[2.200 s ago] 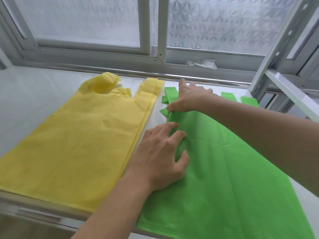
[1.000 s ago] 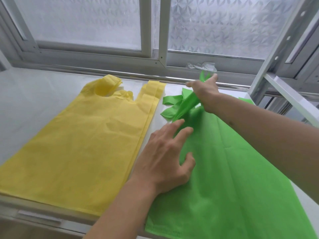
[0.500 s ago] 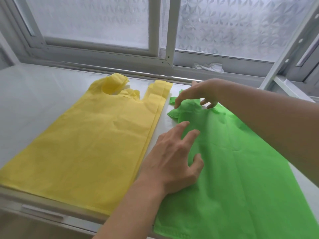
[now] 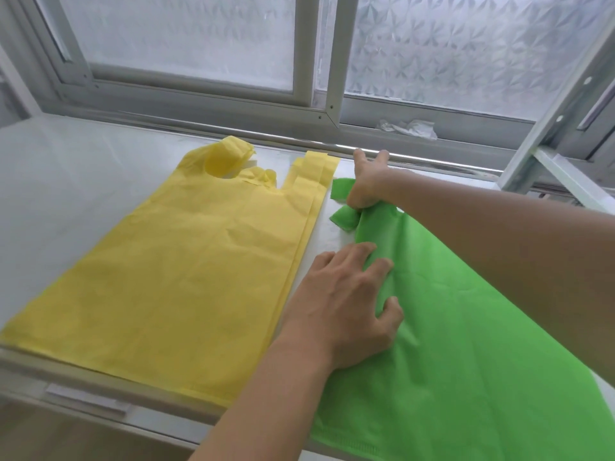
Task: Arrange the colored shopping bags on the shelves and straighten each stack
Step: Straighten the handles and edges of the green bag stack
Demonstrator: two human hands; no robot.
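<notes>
Lowered since the earlier frame, the green non-woven bag handles (image 4: 344, 207) are now pinched in the right hand (image 4: 367, 184) near the shelf's (image 4: 66, 194) back edge. The green stack (image 4: 466, 311) is pressed by the left hand (image 4: 346, 304), fingers spread; straightening appears unfinished. The yellow non-woven bag stack (image 4: 183, 277) lies alongside.

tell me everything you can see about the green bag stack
The green bag stack lies flat on the white shelf, right of the yellow stack. It looks like thin non-woven fabric with a stitched bottom hem, handles toward the window. The right hand grips the bunched handles; the left hand presses on its left edge.
</notes>
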